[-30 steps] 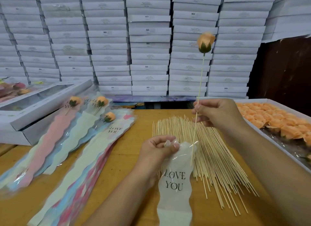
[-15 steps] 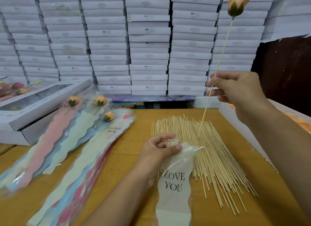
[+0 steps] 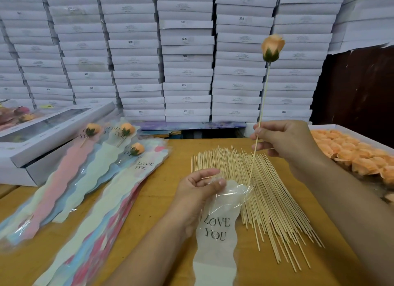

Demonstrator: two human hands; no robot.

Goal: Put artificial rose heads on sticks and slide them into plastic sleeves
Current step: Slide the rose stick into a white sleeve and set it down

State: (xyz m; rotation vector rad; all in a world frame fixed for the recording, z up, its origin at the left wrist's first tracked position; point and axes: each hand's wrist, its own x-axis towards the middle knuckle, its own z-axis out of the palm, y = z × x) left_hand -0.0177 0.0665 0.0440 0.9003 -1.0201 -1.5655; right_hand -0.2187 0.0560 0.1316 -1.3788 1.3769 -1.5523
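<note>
My right hand pinches a thin wooden stick with an orange rose head on top, held nearly upright. The stick's lower tip sits at the open mouth of a clear plastic sleeve printed "LOVE YOU". My left hand pinches the sleeve's top edge between thumb and fingers. The sleeve lies lengthwise on the wooden table, partly over a pile of bare sticks.
Three sleeved roses and a stack of empty sleeves lie at the left. A white windowed box stands beyond them. A tray of orange rose heads is at the right. Stacked white boxes fill the back.
My right hand first lifted the rose and stick up and to the right, then brought it down and left, so the stick's tip is back at the sleeve's mouth. My left hand stayed put.
</note>
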